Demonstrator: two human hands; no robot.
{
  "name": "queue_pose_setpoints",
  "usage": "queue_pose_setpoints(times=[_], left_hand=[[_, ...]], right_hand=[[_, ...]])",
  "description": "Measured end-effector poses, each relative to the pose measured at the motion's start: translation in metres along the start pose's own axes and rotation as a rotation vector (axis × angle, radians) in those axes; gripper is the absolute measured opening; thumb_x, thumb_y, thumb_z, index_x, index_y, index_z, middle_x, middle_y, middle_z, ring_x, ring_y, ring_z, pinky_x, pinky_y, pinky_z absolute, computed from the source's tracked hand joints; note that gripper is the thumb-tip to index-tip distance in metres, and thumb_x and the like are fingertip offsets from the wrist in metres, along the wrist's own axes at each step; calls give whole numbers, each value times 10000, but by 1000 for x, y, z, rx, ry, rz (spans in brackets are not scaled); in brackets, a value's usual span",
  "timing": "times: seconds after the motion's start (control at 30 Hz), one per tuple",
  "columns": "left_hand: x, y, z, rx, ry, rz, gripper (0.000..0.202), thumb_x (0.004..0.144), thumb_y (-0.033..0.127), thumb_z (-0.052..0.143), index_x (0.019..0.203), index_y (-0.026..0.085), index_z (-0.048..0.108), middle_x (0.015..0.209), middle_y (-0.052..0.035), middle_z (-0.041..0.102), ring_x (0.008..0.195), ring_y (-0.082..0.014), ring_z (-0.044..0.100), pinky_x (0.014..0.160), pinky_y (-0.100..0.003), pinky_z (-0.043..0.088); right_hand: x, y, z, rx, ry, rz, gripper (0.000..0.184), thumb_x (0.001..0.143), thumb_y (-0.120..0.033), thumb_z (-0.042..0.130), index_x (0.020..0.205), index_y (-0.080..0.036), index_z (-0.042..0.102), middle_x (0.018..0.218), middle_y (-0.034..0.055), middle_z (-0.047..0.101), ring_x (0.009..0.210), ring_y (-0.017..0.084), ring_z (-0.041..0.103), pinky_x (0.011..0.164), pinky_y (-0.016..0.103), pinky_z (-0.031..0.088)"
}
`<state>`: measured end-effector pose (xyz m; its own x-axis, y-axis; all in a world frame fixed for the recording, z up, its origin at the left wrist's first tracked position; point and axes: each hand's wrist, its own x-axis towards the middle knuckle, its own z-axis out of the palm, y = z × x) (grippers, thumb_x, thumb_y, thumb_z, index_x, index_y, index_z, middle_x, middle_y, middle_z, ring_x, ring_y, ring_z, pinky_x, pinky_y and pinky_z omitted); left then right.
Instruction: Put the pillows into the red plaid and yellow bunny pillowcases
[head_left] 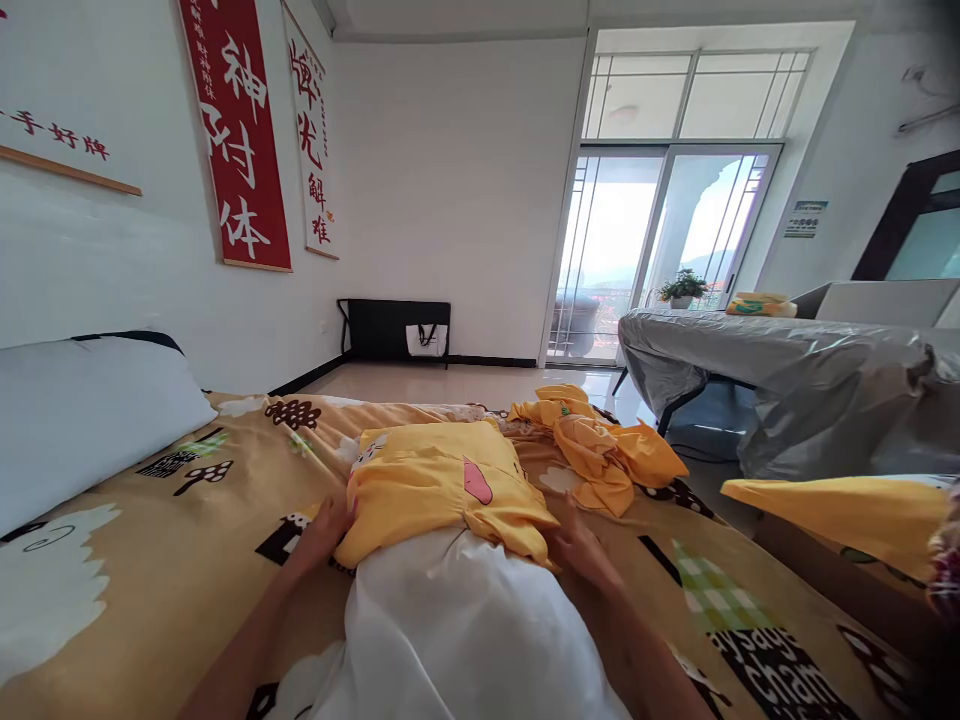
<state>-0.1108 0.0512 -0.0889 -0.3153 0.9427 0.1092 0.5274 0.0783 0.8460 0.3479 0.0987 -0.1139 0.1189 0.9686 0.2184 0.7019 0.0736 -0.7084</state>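
A white pillow [450, 630] lies in front of me on the bed, its far end inside a yellow pillowcase [442, 485] with a pink mark. My left hand [324, 532] grips the pillowcase's left edge, fingers curled on the fabric. My right hand [581, 548] holds the pillowcase's right edge, fingers partly tucked under the cloth. Both forearms run along the pillow's sides.
The bed has a tan patterned sheet [187, 520]. A crumpled yellow cloth [600, 445] lies beyond the pillow. A white pillow [82, 410] rests at left by the wall. A grey covered table [787, 380] stands right, another yellow pillow [847, 510] near it.
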Motion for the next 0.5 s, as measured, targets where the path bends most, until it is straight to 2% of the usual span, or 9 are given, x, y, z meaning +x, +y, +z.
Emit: queue_pose_setpoints(times=[0.1, 0.17, 0.23, 0.37, 0.43, 0.5], left_hand=[[-1, 5, -12, -82, -45, -97, 784, 650, 765, 409, 1071, 122, 563, 1118, -221, 656, 1037, -369, 638, 795, -436, 522], [-8, 13, -13, -151, -120, -125, 698, 660, 765, 429, 919, 141, 606, 873, -145, 709, 813, -322, 687, 637, -373, 527], [-17, 22, -9, -222, -192, -133, 609, 651, 732, 519, 803, 152, 625, 717, -90, 693, 710, -286, 676, 572, -327, 505], [-30, 39, -12, -340, -293, -129, 453, 558, 585, 732, 688, 161, 638, 674, -73, 686, 679, -238, 654, 595, -294, 503], [-32, 44, -26, -376, -296, -131, 439, 523, 543, 769, 704, 161, 650, 697, -66, 691, 661, -212, 640, 589, -274, 495], [-34, 44, -47, -382, -276, -150, 433, 515, 515, 781, 730, 158, 662, 656, -40, 670, 584, -181, 603, 507, -242, 445]], right_hand=[[7, 3, -10, 105, 9, 52, 737, 680, -442, 586, 1321, -89, 496, 1322, 227, 549, 1214, 384, 519, 1015, 493, 385], [7, -1, -10, 186, -13, 59, 631, 674, -476, 601, 1187, -108, 595, 1159, 196, 656, 1102, 356, 600, 930, 455, 464], [2, -8, -5, 269, -48, 37, 532, 669, -500, 611, 1062, -143, 648, 1001, 136, 710, 975, 307, 657, 817, 403, 523], [-9, -23, 11, 396, -82, -28, 467, 607, -454, 655, 971, -160, 656, 807, 60, 710, 754, 235, 673, 633, 327, 533], [-10, -28, 12, 424, -47, -42, 474, 591, -416, 644, 988, -158, 640, 714, 29, 681, 676, 215, 649, 582, 306, 508], [-9, -29, 9, 422, 17, -40, 478, 599, -387, 606, 1019, -159, 620, 642, -3, 638, 627, 199, 614, 557, 292, 478]])
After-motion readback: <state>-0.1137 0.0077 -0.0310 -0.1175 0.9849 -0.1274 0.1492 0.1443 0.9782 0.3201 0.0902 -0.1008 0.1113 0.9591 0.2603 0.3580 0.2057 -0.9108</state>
